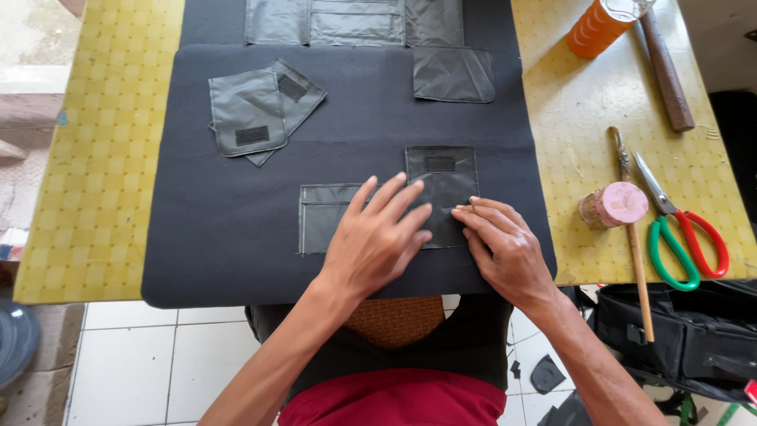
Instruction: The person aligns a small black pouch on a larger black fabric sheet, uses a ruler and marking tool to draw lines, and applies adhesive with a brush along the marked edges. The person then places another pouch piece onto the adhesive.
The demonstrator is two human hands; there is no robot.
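Grey pocket (441,189) laid on black fabric (236,229), pressed flat under left hand (374,237), fingers spread; right hand (505,244) pinching stick (465,210); other pockets (248,114) unplaced.

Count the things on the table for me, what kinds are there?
Grey fabric pieces: 6
Black mat: 1
Scissors: 1
Orange tube: 1
Pink-topped spool: 1
Thin stick: 1
Thick wooden handle: 1
Total: 12

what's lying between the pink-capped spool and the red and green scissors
Only bare yellow tabletop shows between the pink-capped spool and the scissors in the head view. The thin wooden stick passes against the spool, not through that gap.
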